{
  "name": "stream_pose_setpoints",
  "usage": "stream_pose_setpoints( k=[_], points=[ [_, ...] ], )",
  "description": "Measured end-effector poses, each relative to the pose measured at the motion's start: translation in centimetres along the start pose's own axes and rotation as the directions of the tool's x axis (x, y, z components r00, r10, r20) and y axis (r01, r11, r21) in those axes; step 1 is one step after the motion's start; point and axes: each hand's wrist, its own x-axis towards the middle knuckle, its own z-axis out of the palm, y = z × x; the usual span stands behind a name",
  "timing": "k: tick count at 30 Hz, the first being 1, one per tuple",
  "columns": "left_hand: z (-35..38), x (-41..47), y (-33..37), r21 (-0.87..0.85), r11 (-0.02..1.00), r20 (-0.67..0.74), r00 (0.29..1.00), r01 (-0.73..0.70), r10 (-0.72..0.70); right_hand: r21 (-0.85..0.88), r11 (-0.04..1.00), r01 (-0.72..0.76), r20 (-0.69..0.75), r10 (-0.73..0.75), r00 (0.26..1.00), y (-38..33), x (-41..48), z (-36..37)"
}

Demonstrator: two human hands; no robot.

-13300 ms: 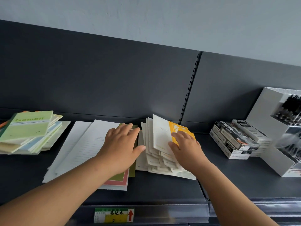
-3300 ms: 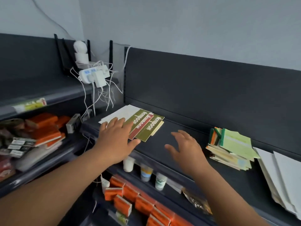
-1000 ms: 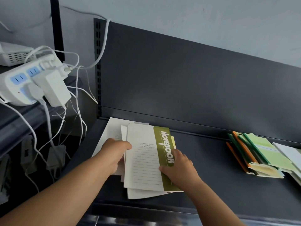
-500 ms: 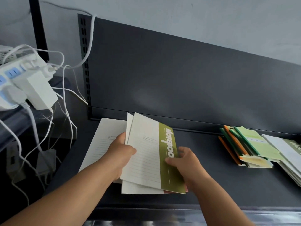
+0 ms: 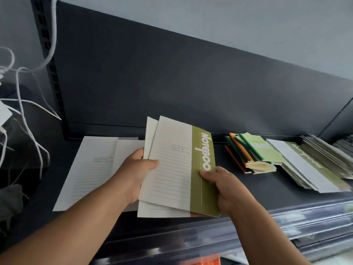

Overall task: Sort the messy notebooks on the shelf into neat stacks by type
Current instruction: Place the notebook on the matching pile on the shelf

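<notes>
While lifted clear of the shelf (image 5: 282, 192), bundle (image 5: 172, 169) of a few notebooks, olive-spined one on top, at centre of view, covers fanned rather than squared. Left hand (image 5: 133, 171): thumb over the 9 o'clock edge, fingers curled beneath, holding the bundle. Right hand (image 5: 225, 188): thumb pinched on the olive spine at 4 o'clock, fingers under, likewise holding.

Risks, as judged:
- thin covers probably slick on one another; lower books liable to slide out at 6 o'clock and over the front lip upon any slackening of grip
- corners liable to bend if tapped square too hard
- mixing of types likely if set on the wrong heap, white covers looking much alike from above

Surface: dark matt shelf, flat, blurred clear strip along the front. White notebooks (image 5: 89, 169) lying flat at 9 o'clock of the bundle; small coloured stack (image 5: 252, 155) at 2 o'clock; fanned pile (image 5: 313, 169) at 3 o'clock, untidy.

Room: dark back panel (image 5: 172, 83) at 12 o'clock, pale wall (image 5: 248, 20) above, white cables (image 5: 53, 25) hanging at 10 o'clock
</notes>
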Motion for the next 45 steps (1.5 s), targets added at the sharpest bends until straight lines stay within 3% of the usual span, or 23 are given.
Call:
stream_pose_setpoints(
  k=[8,16,21,27,32,38,45],
  points=[
    [6.4,-1.3,0.3,0.117,0.982,0.004,0.989,-0.149,0.149,0.157,0.984,0.078,0.042,-0.086,0.995,0.1,-0.5,-5.9],
    [18.9,-3.6,1.1,0.074,0.968,-0.017,0.97,-0.24,0.242,0.275,0.957,0.09,0.1,-0.122,0.988,-0.5,-2.3,-17.7],
    [26.9,-4.3,1.0,0.053,0.975,-0.108,0.969,-0.217,0.221,0.24,0.958,0.156,0.13,-0.19,0.973,-1.3,-3.6,-25.6],
    [32.7,-4.5,0.1,-0.006,0.995,-0.169,0.981,-0.101,0.098,0.135,0.963,0.235,0.116,-0.251,0.961,-1.4,-3.2,-31.8],
    [34.7,-4.5,-0.1,-0.027,0.996,-0.202,0.977,-0.081,0.074,0.088,0.969,0.232,0.091,-0.24,0.967,-1.7,-2.0,-32.8],
    [33.4,-2.0,0.5,0.014,0.998,-0.128,0.99,-0.066,0.068,-0.014,0.96,0.279,0.022,-0.279,0.96,-2.9,-0.1,-31.5],
    [30.1,0.7,2.1,0.039,0.991,-0.089,0.988,-0.127,0.13,0.068,0.964,0.256,0.137,-0.263,0.955,-4.9,2.0,-30.1]
  ],
)
